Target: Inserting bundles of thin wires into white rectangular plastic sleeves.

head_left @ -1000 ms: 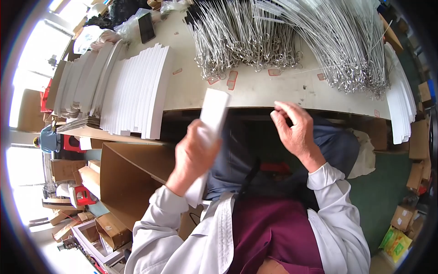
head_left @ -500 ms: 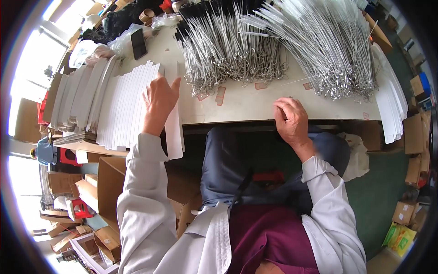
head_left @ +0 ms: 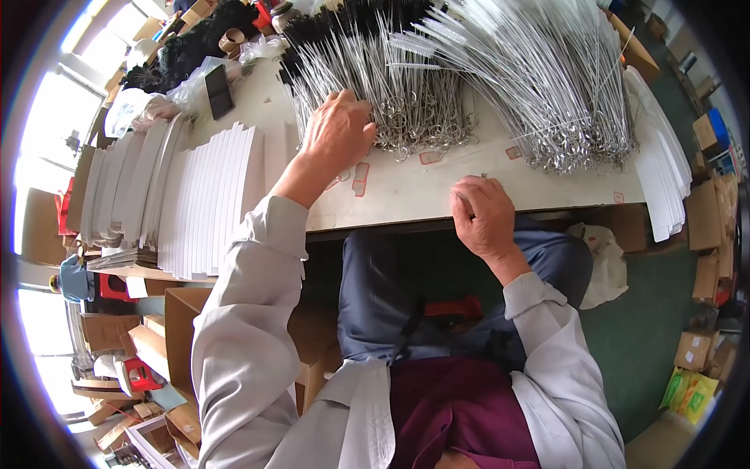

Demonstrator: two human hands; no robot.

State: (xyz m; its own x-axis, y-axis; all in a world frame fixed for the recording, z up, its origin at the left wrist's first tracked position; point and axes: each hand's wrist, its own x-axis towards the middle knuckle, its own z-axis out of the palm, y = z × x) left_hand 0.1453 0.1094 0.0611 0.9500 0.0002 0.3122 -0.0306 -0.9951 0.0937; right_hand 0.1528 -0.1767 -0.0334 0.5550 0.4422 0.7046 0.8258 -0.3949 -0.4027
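White flat cartons stand in a fanned row at the left of the worktop. Just right of them the left hand rests with curled fingers on the ring ends of a wire brush pile, gripping nothing I can make out. Further right, the right hand lies loosely closed and empty at the worktop's near edge.

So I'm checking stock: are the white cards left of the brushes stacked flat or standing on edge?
On edge: the white cards show thin edges in leaning rows on the table.

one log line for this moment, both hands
left hand: on looped ends of wire brushes | right hand: resting at table edge | white card stack: left of hands
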